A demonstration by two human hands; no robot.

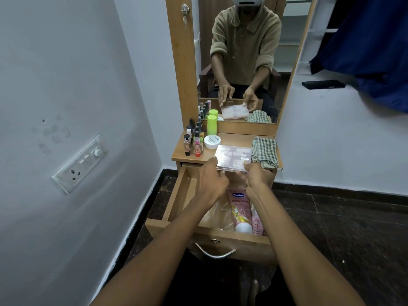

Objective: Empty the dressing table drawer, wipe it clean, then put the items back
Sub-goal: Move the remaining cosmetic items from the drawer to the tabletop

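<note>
The wooden drawer (176, 195) of the dressing table stands pulled out. In it lie a pink Vaseline tube (239, 208), a second pink tube (257, 224) and a clear plastic bag (213, 215). A clear flat makeup box (234, 156) sits at the front edge of the tabletop (231, 138), partly over the drawer. My right hand (258, 175) grips its near right corner. My left hand (209, 175) touches its left edge with the fingers curled loosely. A checked green cloth (265, 153) lies folded on the tabletop just right of the box.
At the tabletop's left stand several small bottles and lipsticks (194, 140), a green bottle (212, 124) and a white round jar (212, 141). A mirror (242, 51) rises behind. A white wall with a switch panel (79, 164) is on the left; the floor is dark tile.
</note>
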